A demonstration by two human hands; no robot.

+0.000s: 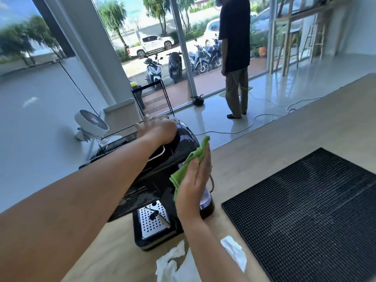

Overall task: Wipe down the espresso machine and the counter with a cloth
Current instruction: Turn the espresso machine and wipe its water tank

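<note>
Green cloth (195, 159) is pressed against the right-hand side of the black espresso machine (187, 143) by the right hand (194, 186), whose fingers lie straight and together, flat over the fabric. A flap of cloth sticks up past the fingertips toward 12 o'clock and another hangs below the thumb. The left hand (156, 129) reaches across and rests palm-down on the machine's top, its fingers spread loosely and gripping nothing.

The machine stands on a pale wooden counter (284, 129), and its perforated steel drip tray (150, 220) faces 6 o'clock. A clear vessel with a dark base (206, 202) sits just beside the machine, partly hidden behind the right wrist.

At 4 o'clock from the machine lies a black rubber bar mat (305, 210). Crumpled white tissues lie on the counter at 6 o'clock (168, 259) and at 5 o'clock (234, 251).

A small white fan (91, 123) sits at 10 o'clock. At 1 o'clock, a person in dark clothes (236, 47) stands by the glass wall.
</note>
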